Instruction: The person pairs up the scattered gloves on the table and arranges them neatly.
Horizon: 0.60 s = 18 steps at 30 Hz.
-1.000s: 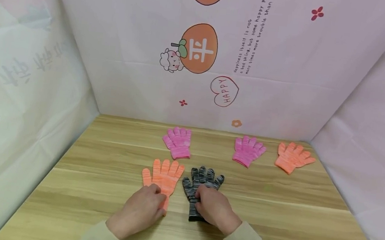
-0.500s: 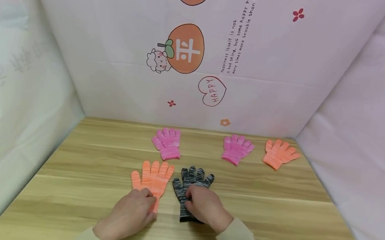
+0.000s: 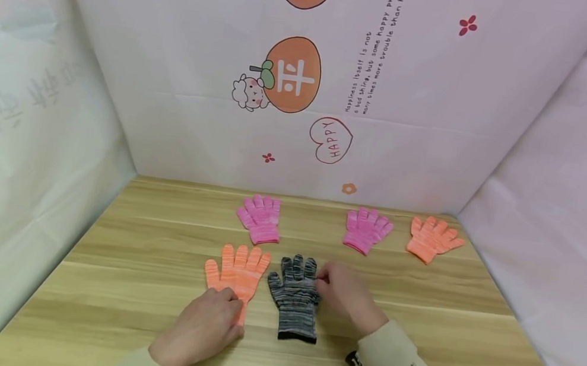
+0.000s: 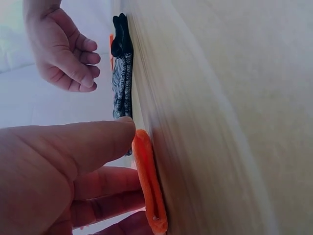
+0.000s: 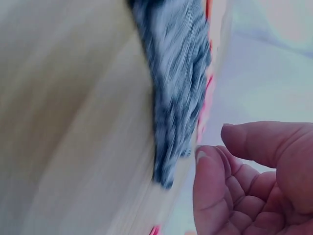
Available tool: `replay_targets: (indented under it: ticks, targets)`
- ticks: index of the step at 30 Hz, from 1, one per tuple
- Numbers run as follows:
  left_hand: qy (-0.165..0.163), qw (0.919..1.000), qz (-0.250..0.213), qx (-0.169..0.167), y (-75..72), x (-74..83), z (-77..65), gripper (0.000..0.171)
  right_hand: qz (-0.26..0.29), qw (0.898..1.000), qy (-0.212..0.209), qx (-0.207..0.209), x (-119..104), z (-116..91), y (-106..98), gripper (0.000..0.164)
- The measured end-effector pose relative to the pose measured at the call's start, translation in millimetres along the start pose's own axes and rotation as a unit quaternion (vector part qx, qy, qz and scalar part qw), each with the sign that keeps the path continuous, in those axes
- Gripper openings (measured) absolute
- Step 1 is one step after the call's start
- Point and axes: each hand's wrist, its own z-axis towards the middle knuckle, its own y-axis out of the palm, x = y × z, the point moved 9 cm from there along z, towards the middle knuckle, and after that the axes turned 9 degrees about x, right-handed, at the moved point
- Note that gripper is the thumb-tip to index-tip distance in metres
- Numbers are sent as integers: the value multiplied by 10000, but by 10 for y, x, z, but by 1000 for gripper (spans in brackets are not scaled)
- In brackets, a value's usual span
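In the head view an orange knit glove (image 3: 238, 275) lies flat, its lower part covered by my left hand (image 3: 199, 327). My left thumb touches the glove's cuff edge (image 4: 151, 188) in the left wrist view, with the fingers stretched over the glove. To its right lies a black-and-grey knit glove (image 3: 297, 302), cuff toward me. At that glove's right side is my right hand (image 3: 346, 293), fingers loosely bent. Nothing sits between its thumb and forefinger in the right wrist view. The dark glove's rightmost finger cannot be made out beside the hand.
Along the back of the wooden table (image 3: 157, 252) lie a pink glove (image 3: 261, 220), another pink glove (image 3: 367, 231) and an orange glove (image 3: 432, 239). A printed cloth wall (image 3: 409, 159) rises behind, with cloth sides at left and right.
My right hand has moved from the dark glove's middle to its upper right side, uncovering the palm and cuff. The left hand stays on the orange glove. The head view has shifted slightly.
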Motion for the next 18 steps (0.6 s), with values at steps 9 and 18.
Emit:
replay_targets:
  ticks: [9,18]
  targets:
    - [-274,9991,63,-310,76,-9,-2,29,44,9982,571,165,576,203,-311,26]
    - [-186,9998,-9,-114,52,-2,-25,29,-187,9925,1156,350,1181,316,-609,40]
